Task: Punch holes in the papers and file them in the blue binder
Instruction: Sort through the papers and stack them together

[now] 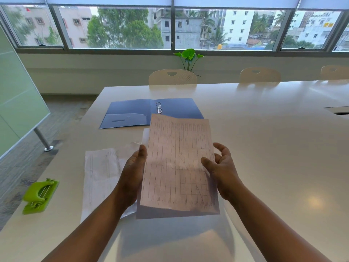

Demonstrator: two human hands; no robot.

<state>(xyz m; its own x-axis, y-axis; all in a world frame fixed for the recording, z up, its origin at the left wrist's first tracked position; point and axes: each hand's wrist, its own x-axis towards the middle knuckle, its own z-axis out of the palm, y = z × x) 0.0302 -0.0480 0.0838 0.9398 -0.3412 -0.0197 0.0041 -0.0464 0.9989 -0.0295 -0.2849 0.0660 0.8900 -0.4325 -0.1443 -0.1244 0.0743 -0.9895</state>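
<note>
A pinkish printed sheet with a grid [177,165] is held up above the white table [264,148]. My left hand [132,173] grips its left edge, thumb on top. Along its right edge my right hand [221,167] pinches the sheet with the thumb, the other fingers spread. Farther back the blue binder [132,112] lies open and flat, its metal rings [159,107] upright at the spine. White papers [102,176] lie on the table to the left, partly under my left arm. A green hole punch [39,195] sits near the table's left edge.
Cream chairs [172,77] stand along the far side of the table, with a green plant [188,57] behind them below the windows. A frosted glass panel [17,103] on a metal leg stands on the floor at the left. A dark cable slot [338,110] is at the table's right.
</note>
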